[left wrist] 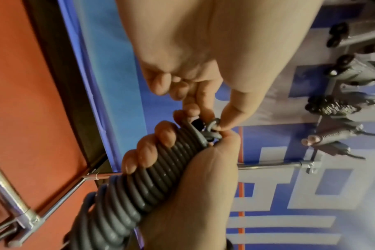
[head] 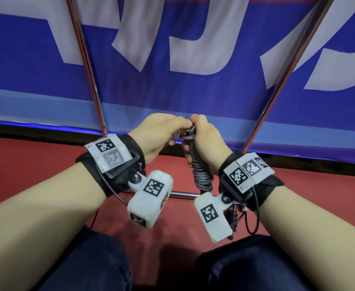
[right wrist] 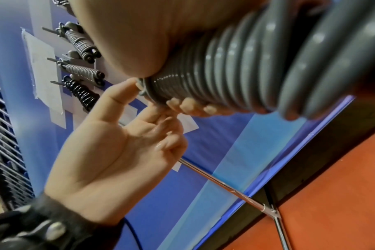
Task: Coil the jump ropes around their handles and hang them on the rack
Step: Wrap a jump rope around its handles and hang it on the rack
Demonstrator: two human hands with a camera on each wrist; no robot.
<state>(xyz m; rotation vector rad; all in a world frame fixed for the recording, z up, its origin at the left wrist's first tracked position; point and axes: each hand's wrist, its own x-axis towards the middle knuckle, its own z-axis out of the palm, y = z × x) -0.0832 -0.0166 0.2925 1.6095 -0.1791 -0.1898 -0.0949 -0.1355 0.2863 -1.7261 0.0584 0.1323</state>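
Red floor point(head: 36, 164) fills the lower half of the head view, w/ a blue banner point(head: 193, 85) bearing big white letters across the top. We see two chrome rack poles point(head: 88, 66) slanting up at upper left & upper right, plus a crossbar low at centre. One grey jump rope point(head: 199, 166), coiled tight round its handles, sits mid-frame in our right hand point(head: 206, 139), fingers wrapped round the coils. Our left hand point(head: 161, 133) meets it at the top, thumb & finger pinching the rope's end loop point(left wrist: 214, 128). In the right wrist view, upper left, three coiled ropes point(right wrist: 81, 42) hang on wall hooks: two grey, one black.
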